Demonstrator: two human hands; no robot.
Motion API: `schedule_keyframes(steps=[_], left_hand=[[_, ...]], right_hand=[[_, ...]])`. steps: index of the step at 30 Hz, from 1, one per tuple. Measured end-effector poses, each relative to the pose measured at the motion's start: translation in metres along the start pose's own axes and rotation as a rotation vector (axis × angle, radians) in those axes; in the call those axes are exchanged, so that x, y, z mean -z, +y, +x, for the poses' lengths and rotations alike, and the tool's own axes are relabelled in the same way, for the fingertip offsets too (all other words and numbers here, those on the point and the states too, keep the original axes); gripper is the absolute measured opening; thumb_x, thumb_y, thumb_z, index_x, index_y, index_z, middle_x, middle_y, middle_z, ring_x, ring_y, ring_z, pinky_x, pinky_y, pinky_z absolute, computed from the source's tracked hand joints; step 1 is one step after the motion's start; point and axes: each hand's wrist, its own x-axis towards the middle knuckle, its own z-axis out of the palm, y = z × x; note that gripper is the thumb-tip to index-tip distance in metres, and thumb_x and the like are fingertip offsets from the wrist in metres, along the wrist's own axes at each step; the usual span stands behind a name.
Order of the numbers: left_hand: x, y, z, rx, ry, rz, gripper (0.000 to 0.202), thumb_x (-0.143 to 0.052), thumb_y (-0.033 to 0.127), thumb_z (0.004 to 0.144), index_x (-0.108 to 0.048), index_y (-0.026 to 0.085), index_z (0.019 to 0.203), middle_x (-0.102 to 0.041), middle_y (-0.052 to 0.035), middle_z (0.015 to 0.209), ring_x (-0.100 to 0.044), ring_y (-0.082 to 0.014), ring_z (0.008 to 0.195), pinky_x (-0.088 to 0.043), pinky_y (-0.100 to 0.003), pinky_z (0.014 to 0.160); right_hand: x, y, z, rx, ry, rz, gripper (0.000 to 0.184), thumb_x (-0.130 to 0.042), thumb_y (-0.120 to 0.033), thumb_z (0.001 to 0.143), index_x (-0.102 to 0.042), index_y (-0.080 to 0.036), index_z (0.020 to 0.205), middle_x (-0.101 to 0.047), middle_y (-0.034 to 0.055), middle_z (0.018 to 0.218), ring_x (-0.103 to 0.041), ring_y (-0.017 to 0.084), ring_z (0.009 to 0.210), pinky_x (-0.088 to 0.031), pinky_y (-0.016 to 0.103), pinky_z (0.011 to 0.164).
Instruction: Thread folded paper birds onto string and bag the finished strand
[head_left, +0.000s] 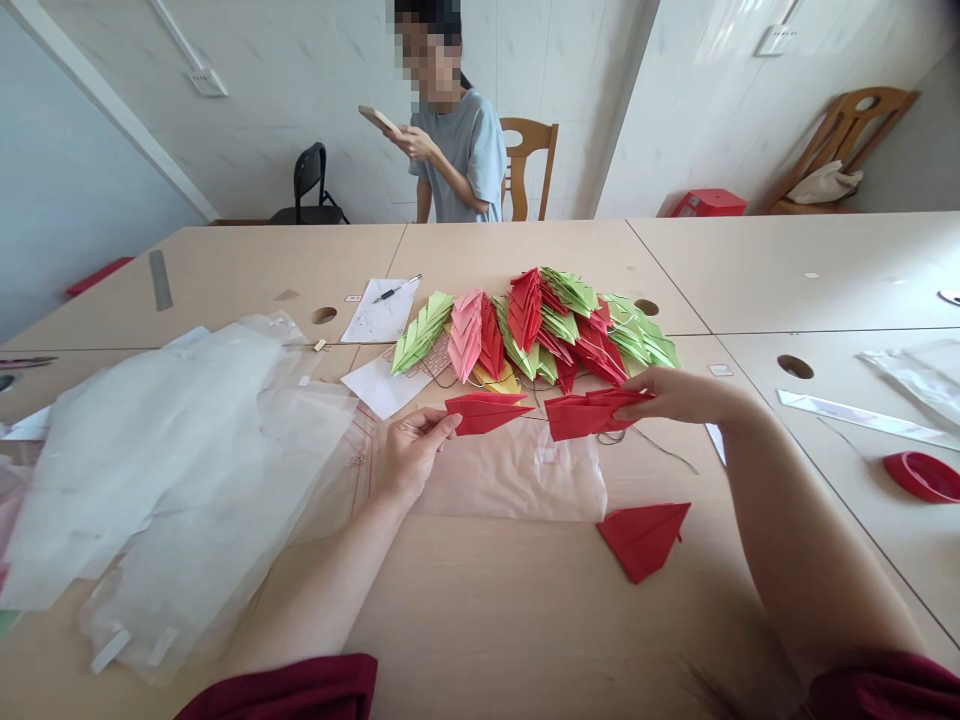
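Head view: left hand (pixel 412 450) and right hand (pixel 675 394) each pinch folded red paper (pixel 484 413), likely light, crushable, best held at ends

Left red paper piece (pixel 484 413): folded into a slim wedge, creased lengthwise; outer end pinched between thumb and fingers of the left hand (pixel 412 450), pointed end directed away from that grip, toward its counterpart.
Right red paper piece (pixel 585 414): folded in several layers, edges stacked along the top; outer end held and partly covered by the right hand (pixel 675 393), broad end away from that grip.
Alignment: both raised between the two grips, roughly in line, facing ends near but apart.
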Motion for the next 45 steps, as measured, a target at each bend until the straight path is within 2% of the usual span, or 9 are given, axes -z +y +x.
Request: schedule_keyframes(steps=[2, 6, 8, 11, 17, 27, 36, 40, 45], left_hand=[[-0.001, 0.000, -0.002, -0.015, -0.005, 0.050, 0.020, -0.077, 0.034, 0.071, -0.069, 0.016, 0.070, -0.063, -0.0002, 0.061, -0.050, -0.0091, 0.052, -0.038, -0.022, 0.050], [-0.006, 0.003, -0.007, -0.046, -0.060, 0.092, 0.018, -0.077, 0.033, 0.072, -0.070, 0.016, 0.070, -0.067, -0.0017, 0.063, -0.058, -0.0122, 0.058, -0.043, -0.023, 0.053], [-0.009, 0.005, -0.011, -0.079, -0.066, 0.113, 0.018, -0.077, 0.034, 0.072, -0.071, 0.016, 0.072, -0.068, -0.0023, 0.066, -0.060, -0.0133, 0.060, -0.045, -0.023, 0.054], [-0.015, 0.006, -0.016, -0.146, -0.061, 0.160, 0.019, -0.075, 0.035, 0.075, -0.072, 0.017, 0.079, -0.071, -0.0035, 0.072, -0.063, -0.0147, 0.064, -0.049, -0.024, 0.056], [-0.024, 0.007, -0.024, -0.332, -0.172, 0.332, 0.018, -0.065, 0.032, 0.085, -0.070, 0.019, 0.096, -0.073, -0.0047, 0.089, -0.069, -0.0166, 0.075, -0.057, -0.026, 0.065], [-0.026, 0.011, -0.026, -0.662, -0.278, 0.649, 0.013, -0.055, 0.024, 0.090, -0.068, 0.023, 0.090, -0.072, -0.0044, 0.083, -0.066, -0.0171, 0.075, -0.049, -0.027, 0.071], [-0.021, 0.016, -0.026, -0.743, -0.134, 0.607, 0.016, -0.051, 0.020, 0.091, -0.065, 0.019, 0.084, -0.072, -0.0058, 0.079, -0.067, -0.0155, 0.074, -0.053, -0.025, 0.070], [-0.024, 0.011, -0.022, -0.885, -0.119, 0.623, 0.007, -0.059, 0.016, 0.088, -0.065, 0.018, 0.089, -0.072, -0.0040, 0.082, -0.068, -0.0132, 0.076, -0.054, -0.022, 0.070], [-0.025, 0.008, -0.023, -0.948, -0.170, 0.645, 0.016, -0.062, 0.011, 0.086, -0.064, 0.018, 0.100, -0.072, -0.0045, 0.090, -0.069, -0.0136, 0.082, -0.057, -0.022, 0.074]], right_hand=[[-0.003, -0.003, 0.000, 0.016, -0.014, -0.137, 0.038, -0.068, -0.056, 0.071, -0.074, -0.024, 0.090, -0.069, 0.0045, 0.081, -0.062, 0.021, 0.071, -0.048, 0.032, 0.059], [-0.016, -0.039, -0.006, 0.100, 0.210, -0.214, 0.028, -0.056, -0.047, 0.087, -0.070, -0.026, 0.098, -0.070, 0.0054, 0.096, -0.063, 0.022, 0.083, -0.049, 0.035, 0.067], [-0.031, -0.064, -0.008, 0.236, 0.292, -0.132, 0.022, -0.053, -0.041, 0.091, -0.069, -0.025, 0.092, -0.068, 0.0044, 0.092, -0.062, 0.019, 0.078, -0.049, 0.032, 0.066], [-0.063, -0.092, -0.005, 0.519, 0.338, -0.077, 0.016, -0.054, -0.033, 0.093, -0.067, -0.023, 0.094, -0.066, 0.0065, 0.099, -0.061, 0.020, 0.091, -0.051, 0.032, 0.075], [-0.103, -0.094, 0.007, 0.606, 0.395, -0.238, 0.020, -0.047, -0.027, 0.097, -0.066, -0.022, 0.094, -0.066, 0.0068, 0.093, -0.057, 0.020, 0.086, -0.047, 0.034, 0.077], [-0.106, -0.097, 0.004, 0.649, 0.380, -0.377, 0.023, -0.040, -0.018, 0.096, -0.062, -0.019, 0.088, -0.066, 0.0046, 0.082, -0.058, 0.018, 0.080, -0.040, 0.033, 0.079], [-0.073, -0.077, 0.008, 0.506, 0.577, -0.309, 0.013, -0.047, -0.021, 0.094, -0.060, -0.020, 0.091, -0.067, 0.0057, 0.088, -0.059, 0.021, 0.086, -0.041, 0.036, 0.081], [-0.074, -0.081, 0.006, 0.599, 0.560, -0.258, 0.009, -0.052, -0.023, 0.094, -0.061, -0.021, 0.093, -0.066, 0.0061, 0.094, -0.057, 0.021, 0.088, -0.042, 0.034, 0.077], [-0.085, -0.086, 0.005, 0.694, 0.485, -0.281, 0.011, -0.053, -0.024, 0.095, -0.064, -0.021, 0.093, -0.065, 0.0059, 0.095, -0.054, 0.019, 0.087, -0.040, 0.033, 0.076]])
